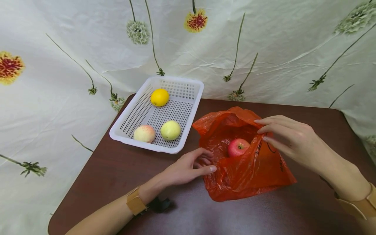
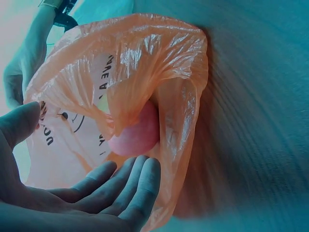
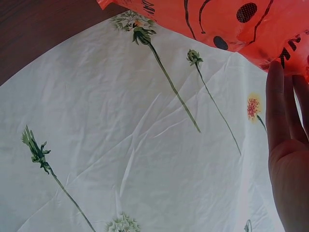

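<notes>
A red plastic bag [image 1: 264, 169] with black print lies on the table, its mouth spread wide. Inside it sits a red apple [image 1: 238, 147], seen too as a pink round apple [image 2: 137, 133] in the left wrist view. My left hand [image 1: 188, 166] is at the bag's left edge, thumb and fingers apart, fingertips close to the apple. On the other side, my right hand [image 1: 293, 140] pinches the rim of the bag between thumb and fingers. In the right wrist view, the fingers of my right hand [image 3: 292, 140] meet the printed bag [image 3: 231, 24].
A white plastic basket [image 1: 192, 122] stands at the back left, holding a yellow lemon-like fruit [image 1: 160, 97], a peach [image 1: 144, 133] and a pale green-yellow round fruit [image 1: 170, 130]. Flower-patterned cloth [image 1: 264, 49] hangs behind the dark brown table [image 1: 111, 186].
</notes>
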`<state>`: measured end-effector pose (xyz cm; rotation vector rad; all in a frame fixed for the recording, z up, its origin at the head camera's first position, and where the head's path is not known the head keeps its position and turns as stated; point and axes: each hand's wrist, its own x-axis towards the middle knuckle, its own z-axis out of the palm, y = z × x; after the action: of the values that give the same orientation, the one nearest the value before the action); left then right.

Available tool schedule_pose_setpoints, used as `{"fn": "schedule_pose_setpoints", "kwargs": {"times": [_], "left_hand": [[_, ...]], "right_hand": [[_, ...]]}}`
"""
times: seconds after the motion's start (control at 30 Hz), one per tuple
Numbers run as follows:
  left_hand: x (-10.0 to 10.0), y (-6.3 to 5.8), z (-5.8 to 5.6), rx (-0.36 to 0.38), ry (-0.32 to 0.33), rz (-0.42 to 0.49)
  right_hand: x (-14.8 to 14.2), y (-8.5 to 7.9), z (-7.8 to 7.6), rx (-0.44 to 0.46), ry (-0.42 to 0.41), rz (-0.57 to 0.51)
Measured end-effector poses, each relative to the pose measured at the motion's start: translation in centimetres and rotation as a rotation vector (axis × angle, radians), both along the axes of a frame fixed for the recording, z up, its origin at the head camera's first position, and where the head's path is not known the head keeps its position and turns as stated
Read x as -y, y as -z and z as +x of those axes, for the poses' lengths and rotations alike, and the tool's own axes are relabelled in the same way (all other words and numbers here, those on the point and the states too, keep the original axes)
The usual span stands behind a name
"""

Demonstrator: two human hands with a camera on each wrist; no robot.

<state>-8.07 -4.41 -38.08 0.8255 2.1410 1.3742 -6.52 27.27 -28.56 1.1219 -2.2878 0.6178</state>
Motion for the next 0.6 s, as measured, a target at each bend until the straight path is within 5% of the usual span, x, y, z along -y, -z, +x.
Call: {"fn": "schedule_pose_setpoints", "kwargs": {"times": [0.6], "left_hand": [[3.3, -1.3, 1.7, 0.056, -0.005, 0.038]], "right_hand": [[0.2, -0.3, 0.2, -0.031, -0.019, -0.008]]}}
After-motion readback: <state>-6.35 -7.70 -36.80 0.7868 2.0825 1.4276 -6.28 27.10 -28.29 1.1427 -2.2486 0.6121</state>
